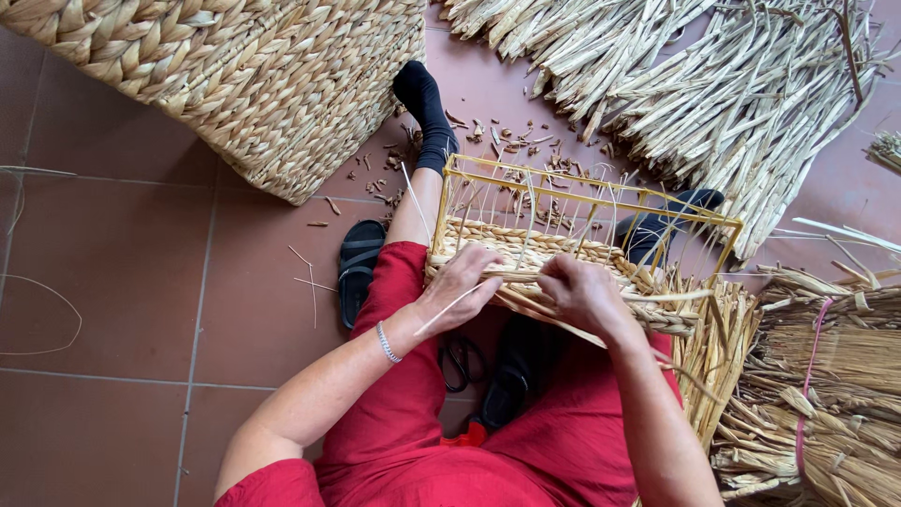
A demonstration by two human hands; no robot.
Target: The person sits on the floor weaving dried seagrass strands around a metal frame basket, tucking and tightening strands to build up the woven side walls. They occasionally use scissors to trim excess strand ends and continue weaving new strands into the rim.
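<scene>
L hand (pixel 460 286): curled on basket (pixel 563 272) weave, pinching thin straw (pixel 449 309).
R hand (pixel 580 293): closed on weave strand.
Bundle (pixel 713 84): 1 o'clock.

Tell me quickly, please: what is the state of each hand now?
Left hand: closed on a pale straw strand, resting on the half-woven basket.
Right hand: fingers curled on the basket's woven edge; what it grips cannot be told.
</scene>
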